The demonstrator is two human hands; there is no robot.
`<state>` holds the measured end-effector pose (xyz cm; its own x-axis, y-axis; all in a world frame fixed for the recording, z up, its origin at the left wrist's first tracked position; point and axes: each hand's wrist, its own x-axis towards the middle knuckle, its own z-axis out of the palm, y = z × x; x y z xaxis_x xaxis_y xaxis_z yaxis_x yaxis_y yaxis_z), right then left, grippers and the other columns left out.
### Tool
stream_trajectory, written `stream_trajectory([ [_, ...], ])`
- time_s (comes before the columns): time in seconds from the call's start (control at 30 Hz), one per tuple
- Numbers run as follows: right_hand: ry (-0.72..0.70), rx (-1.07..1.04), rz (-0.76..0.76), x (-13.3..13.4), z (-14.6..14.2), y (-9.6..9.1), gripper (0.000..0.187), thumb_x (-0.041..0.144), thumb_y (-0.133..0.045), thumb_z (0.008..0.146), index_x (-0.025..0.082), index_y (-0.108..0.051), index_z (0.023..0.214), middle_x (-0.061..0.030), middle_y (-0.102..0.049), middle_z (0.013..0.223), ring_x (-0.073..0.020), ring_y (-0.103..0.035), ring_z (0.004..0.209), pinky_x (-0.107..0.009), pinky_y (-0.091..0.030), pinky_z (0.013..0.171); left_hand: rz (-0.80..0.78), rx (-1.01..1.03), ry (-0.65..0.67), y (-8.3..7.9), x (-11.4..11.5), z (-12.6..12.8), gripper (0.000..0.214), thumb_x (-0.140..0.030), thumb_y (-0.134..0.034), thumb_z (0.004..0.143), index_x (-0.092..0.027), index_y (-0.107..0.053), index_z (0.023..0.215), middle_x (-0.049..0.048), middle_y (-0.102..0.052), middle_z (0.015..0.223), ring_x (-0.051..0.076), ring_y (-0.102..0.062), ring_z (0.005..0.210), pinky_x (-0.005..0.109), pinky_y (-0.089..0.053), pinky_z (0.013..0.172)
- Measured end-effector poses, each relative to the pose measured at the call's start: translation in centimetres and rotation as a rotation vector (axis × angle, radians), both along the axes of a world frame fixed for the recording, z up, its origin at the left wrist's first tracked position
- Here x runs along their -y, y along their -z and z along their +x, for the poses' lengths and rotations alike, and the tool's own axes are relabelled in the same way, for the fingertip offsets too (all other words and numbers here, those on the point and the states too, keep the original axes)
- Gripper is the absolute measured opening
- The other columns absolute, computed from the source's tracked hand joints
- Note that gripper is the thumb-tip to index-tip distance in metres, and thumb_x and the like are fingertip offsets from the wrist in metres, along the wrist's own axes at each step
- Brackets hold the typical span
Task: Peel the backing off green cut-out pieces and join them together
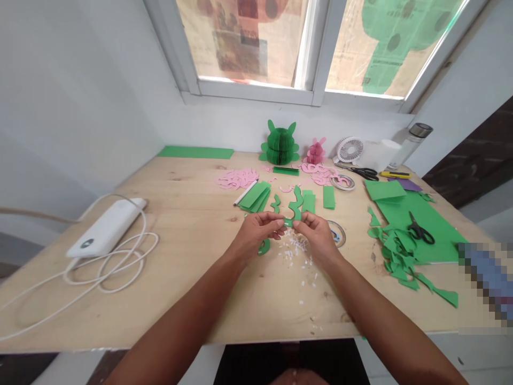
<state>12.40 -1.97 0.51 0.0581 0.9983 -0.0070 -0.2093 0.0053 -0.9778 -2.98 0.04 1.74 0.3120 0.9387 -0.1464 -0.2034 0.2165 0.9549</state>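
Between my two hands is a wavy green paper cutout (295, 202), held just above the table. My left hand (262, 229) pinches its left end, and my right hand (318, 235) pinches its lower right part. Under my left hand lies another green paper piece (263, 247), partly hidden. Small white paper bits (296, 243) are scattered below the hands. A tape roll (337, 234) lies beside my right hand, partly covered by it. Just beyond my fingers are a small wavy green piece (275, 203) and folded green paper rectangles (308, 202).
A white power bank (106, 227) with looped cable lies left. Stacked green strips (256, 197), a pen (245, 192) and pink cutouts (238, 179) lie ahead. At right are green scraps (401, 251), black scissors (420, 230) and green sheets (433, 224). Paper figures (280, 144) and a fan (349, 149) stand behind.
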Motion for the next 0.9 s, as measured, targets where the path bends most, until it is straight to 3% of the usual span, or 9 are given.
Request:
stream_trajectory([
  [0.33,-0.094,0.053,0.023,0.1,-0.4,0.0,0.020,0.036,-0.068,0.066,0.017,-0.062,0.069,0.0020,-0.058,0.059,-0.0132,-0.051,0.057,-0.025,-0.038,0.056,0.100,-0.017,-0.023,0.5,0.1,0.3,0.021,-0.030,-0.070,0.067,-0.014,-0.066,0.079,0.0025,-0.064,0.062,0.013,-0.059,0.059,0.027,-0.047,0.060],
  [0.4,-0.028,0.110,-0.002,0.1,-0.3,0.2,0.022,0.037,-0.067,0.066,0.016,-0.061,0.065,0.0027,-0.055,0.054,-0.0114,-0.047,0.050,-0.024,-0.034,0.051,0.223,-0.114,-0.115,0.5,0.4,0.5,0.021,-0.031,-0.068,0.069,-0.015,-0.066,0.081,0.0026,-0.066,0.065,0.014,-0.059,0.059,0.027,-0.048,0.060],
  [0.5,0.053,0.182,-0.020,0.0,-0.1,0.7,0.024,0.038,-0.065,0.067,0.016,-0.058,0.060,0.0038,-0.049,0.049,-0.0093,-0.039,0.044,-0.023,-0.029,0.045,0.580,-0.388,-0.295,0.5,0.8,0.8,0.013,-0.029,-0.063,0.073,-0.017,-0.066,0.078,0.0030,-0.068,0.072,0.014,-0.060,0.064,0.028,-0.048,0.064],
  [0.63,0.084,0.229,0.013,-0.2,0.1,1.2,0.028,0.039,-0.064,0.068,0.017,-0.054,0.057,0.0042,-0.046,0.048,-0.0087,-0.037,0.045,-0.023,-0.029,0.046,0.999,-0.656,-0.384,0.9,1.1,0.9,0.011,-0.024,-0.057,0.079,-0.018,-0.067,0.079,0.0055,-0.068,0.077,0.017,-0.062,0.074,0.029,-0.049,0.071],
  [0.73,0.090,0.268,0.049,-0.2,0.1,1.4,0.030,0.041,-0.064,0.068,0.017,-0.051,0.055,0.0047,-0.044,0.049,-0.0084,-0.035,0.046,-0.023,-0.028,0.046,1.107,-0.733,-0.406,1.4,1.0,1.0,0.012,-0.023,-0.057,0.079,-0.017,-0.067,0.082,0.0069,-0.068,0.078,0.018,-0.063,0.076,0.030,-0.050,0.070],
  [0.9,0.081,0.359,0.109,-0.1,0.1,0.9,0.033,0.041,-0.063,0.069,0.017,-0.047,0.052,0.0062,-0.035,0.048,-0.0078,-0.031,0.047,-0.022,-0.024,0.045,1.125,-0.777,-0.419,1.8,0.6,0.9,0.011,-0.024,-0.058,0.080,-0.018,-0.067,0.080,0.0056,-0.069,0.076,0.017,-0.063,0.074,0.029,-0.050,0.069],
])
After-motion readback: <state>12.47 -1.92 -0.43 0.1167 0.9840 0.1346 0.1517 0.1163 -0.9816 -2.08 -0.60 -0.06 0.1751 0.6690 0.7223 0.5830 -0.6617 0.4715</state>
